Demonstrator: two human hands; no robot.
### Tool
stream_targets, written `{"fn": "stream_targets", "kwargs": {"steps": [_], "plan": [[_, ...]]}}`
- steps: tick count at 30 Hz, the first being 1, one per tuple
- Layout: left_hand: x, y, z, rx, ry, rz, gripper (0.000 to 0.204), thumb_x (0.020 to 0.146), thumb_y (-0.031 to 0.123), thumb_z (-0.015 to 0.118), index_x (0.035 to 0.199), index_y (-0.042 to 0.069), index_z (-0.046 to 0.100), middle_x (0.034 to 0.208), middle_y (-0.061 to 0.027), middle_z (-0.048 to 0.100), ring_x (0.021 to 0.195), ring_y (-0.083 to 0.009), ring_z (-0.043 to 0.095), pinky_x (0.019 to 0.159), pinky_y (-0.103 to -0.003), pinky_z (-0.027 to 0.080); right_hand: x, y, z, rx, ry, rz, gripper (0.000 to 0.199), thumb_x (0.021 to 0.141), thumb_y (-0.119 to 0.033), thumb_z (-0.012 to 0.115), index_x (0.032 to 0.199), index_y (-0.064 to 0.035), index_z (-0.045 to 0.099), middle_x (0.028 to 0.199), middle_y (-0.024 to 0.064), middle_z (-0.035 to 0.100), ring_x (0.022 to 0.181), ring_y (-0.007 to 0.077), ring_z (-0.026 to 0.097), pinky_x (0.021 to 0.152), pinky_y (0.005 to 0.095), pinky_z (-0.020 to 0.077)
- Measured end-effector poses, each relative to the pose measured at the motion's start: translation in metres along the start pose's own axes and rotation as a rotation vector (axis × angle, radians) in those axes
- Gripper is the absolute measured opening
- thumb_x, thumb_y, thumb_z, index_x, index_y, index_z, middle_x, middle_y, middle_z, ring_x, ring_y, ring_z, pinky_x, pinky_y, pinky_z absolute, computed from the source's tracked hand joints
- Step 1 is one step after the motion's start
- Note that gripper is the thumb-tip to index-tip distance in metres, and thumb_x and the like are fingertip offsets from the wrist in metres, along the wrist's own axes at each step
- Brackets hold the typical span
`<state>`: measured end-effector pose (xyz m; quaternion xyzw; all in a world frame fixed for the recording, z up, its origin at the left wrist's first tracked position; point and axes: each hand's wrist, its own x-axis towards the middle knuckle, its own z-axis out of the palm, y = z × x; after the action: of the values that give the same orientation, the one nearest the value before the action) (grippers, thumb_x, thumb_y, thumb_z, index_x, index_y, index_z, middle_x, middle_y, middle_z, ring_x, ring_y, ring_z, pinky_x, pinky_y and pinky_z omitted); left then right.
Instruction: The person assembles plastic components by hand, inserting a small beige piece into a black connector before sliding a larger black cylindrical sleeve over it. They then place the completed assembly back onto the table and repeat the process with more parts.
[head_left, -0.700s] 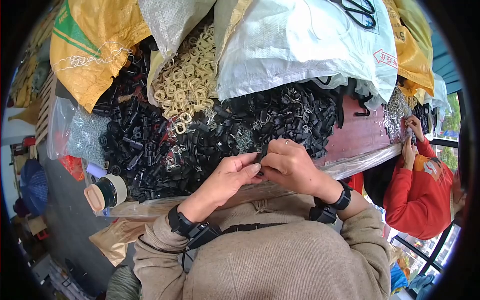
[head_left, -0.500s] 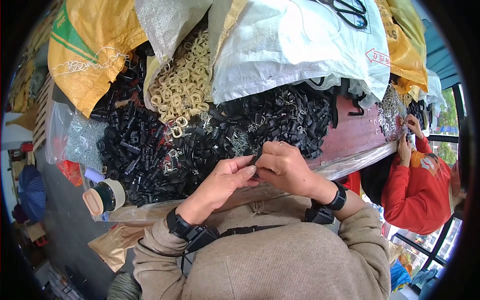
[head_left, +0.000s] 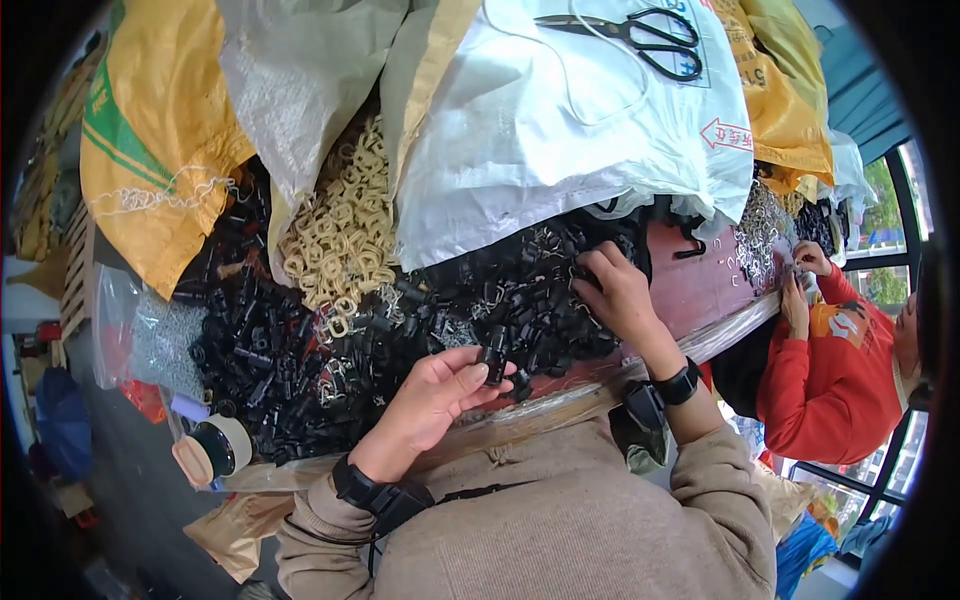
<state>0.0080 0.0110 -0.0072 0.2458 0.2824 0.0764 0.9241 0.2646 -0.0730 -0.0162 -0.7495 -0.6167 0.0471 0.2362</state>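
Observation:
Between thumb and fingers, my left hand grips a small black plastic part near the table's front edge. Its exact kind is hard to make out. Farther right, my right hand reaches into the pile of black plastic parts. Its fingers are curled together at the pile, and what they may hold is hidden. Small metal pieces lie among the black parts. Beige plastic rings spill from a sack to the left of my right hand.
Scissors and a cord lie on a white sack at the back. A jar stands at the left table corner, near a clear bag of small grey pieces. To the right, a person in red handles metal pieces.
My hands have parted. The left one keeps a black part near the front edge, while the right has moved away to the pile at the right. The view has shifted slightly.

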Motion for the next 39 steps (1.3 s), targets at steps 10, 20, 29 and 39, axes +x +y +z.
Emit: {"fn": "stream_targets", "kwargs": {"steps": [10, 20, 29, 39], "plan": [[-0.002, 0.001, 0.009, 0.057, 0.008, 0.042, 0.024, 0.086, 0.008, 0.050, 0.107, -0.002, 0.052, 0.101, -0.0147, 0.058, 0.089, -0.0226, 0.060, 0.076, -0.028, 0.051, -0.011, 0.009, 0.002, 0.149, 0.047, 0.013, 0.012, 0.073, -0.007, 0.061, 0.083, -0.0037, 0.056, 0.071, 0.0101, 0.050, 0.063, 0.0267, 0.052, 0.053, 0.0314, 0.0414], [0.015, 0.009, 0.016, 0.074, 0.009, 0.052, 0.025, 0.084, 0.010, 0.053, 0.107, -0.001, 0.052, 0.102, -0.0154, 0.058, 0.089, -0.0226, 0.059, 0.075, -0.030, 0.050, -0.009, -0.003, -0.013, 0.932, -0.172, 0.470, 0.018, 0.085, -0.017, 0.054, 0.084, -0.0004, 0.062, 0.065, 0.0016, 0.058, 0.051, 0.0042, 0.045, 0.046, 0.0188, 0.0350], [0.020, 0.005, 0.025, 0.050, -0.112, 0.110, 0.029, 0.084, 0.011, 0.055, 0.110, 0.001, 0.051, 0.105, -0.0120, 0.057, 0.097, -0.0194, 0.055, 0.083, -0.031, 0.045, -0.015, -0.031, -0.011, 1.334, -0.293, 0.580, 0.021, 0.085, -0.017, 0.054, 0.089, 0.0016, 0.063, 0.064, 0.0005, 0.057, 0.051, 0.0028, 0.045, 0.045, 0.0159, 0.0332], [0.029, -0.003, 0.031, -0.062, -0.129, 0.213, 0.036, 0.079, 0.014, 0.061, 0.110, -0.002, 0.051, 0.106, -0.0119, 0.057, 0.103, -0.0216, 0.053, 0.095, -0.035, 0.037, -0.018, -0.054, -0.004, 1.057, -0.152, 0.237, 0.019, 0.086, -0.016, 0.053, 0.091, -0.0007, 0.063, 0.071, 0.0002, 0.061, 0.060, 0.0040, 0.050, 0.050, 0.0163, 0.0371]]}}
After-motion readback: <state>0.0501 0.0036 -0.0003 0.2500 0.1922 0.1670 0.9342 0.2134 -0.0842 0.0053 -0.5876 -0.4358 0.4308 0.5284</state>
